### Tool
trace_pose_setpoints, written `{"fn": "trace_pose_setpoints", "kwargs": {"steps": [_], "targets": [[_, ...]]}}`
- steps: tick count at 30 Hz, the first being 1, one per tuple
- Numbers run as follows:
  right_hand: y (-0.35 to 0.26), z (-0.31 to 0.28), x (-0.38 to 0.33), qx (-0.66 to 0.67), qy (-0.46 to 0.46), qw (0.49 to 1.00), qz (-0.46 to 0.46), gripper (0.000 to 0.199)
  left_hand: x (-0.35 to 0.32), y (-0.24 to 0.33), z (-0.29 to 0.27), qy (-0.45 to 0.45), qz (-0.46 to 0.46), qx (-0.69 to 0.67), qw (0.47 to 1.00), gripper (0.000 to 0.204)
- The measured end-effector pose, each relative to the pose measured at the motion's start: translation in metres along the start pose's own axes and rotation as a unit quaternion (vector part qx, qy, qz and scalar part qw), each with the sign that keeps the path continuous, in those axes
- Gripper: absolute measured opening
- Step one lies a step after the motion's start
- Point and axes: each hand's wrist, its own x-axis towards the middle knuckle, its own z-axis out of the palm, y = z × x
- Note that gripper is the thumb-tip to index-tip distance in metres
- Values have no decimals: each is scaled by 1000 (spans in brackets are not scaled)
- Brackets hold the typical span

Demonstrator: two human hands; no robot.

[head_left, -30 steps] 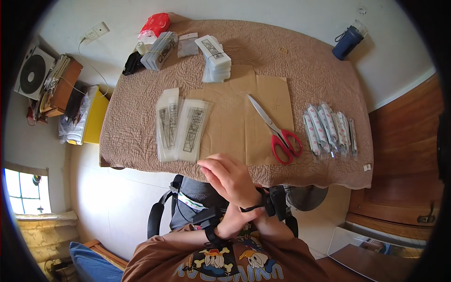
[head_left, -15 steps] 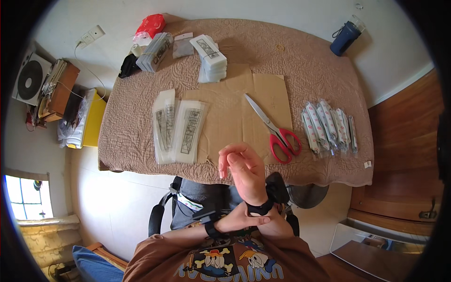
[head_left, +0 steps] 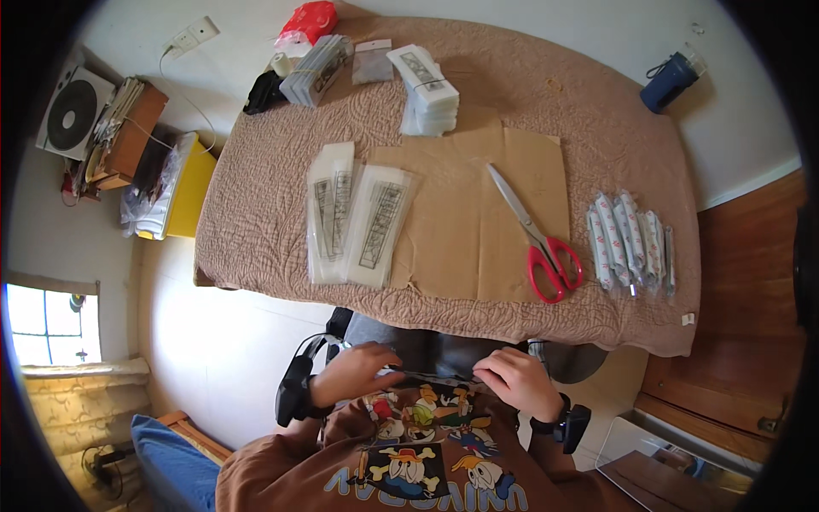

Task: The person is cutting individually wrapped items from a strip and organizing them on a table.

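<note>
While both hands sit low at my lap, below the table edge, my left hand (head_left: 354, 373) and right hand (head_left: 514, 381) each have fingers curled onto the hem of my brown printed sweatshirt (head_left: 418, 444), pinching the fabric edge between them; neither is anywhere near flat open. Black wrist devices on both wrists. Up on the table (head_left: 597, 136), covered in a brown quilted cloth, nothing is touched: red-handled scissors (head_left: 539, 236) lie on a sheet of brown cardboard (head_left: 465, 222), blades pointing away from me to the upper left. Two clear flat packets (head_left: 354, 215) lie side by side just left of the cardboard, overlapping its edge. Row of small white wrapped tubes (head_left: 630, 239) sits right of the scissors, near the table's right side. Stack of more packets (head_left: 424, 85) at the far edge, a dark blue bottle (head_left: 667, 80) at the far right corner.
</note>
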Motion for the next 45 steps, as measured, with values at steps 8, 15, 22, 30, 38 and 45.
{"fn": "trace_pose_setpoints", "kwargs": {"steps": [8,15,22,30,38,45], "targets": [[16,65,-14,-20,-41,998,53,16,-24,-23,-7,160,-136,-7,978,17],[17,22,-9,154,-62,970,177,15,-20,-4,-13,-38,-71,-256,963,26],[-8,-56,-14,386,-141,874,260,24,-5,26,39,-113,-39,-477,871,55],[12,-93,-68,429,-63,877,-205,23,1,3,30,-23,-37,-739,672,69],[-5,-151,-79,314,-159,923,-157,24,-13,13,28,130,136,-867,462,64],[22,-146,-123,115,212,868,434,25,-86,-3,-43,353,143,-688,617,40]]}}
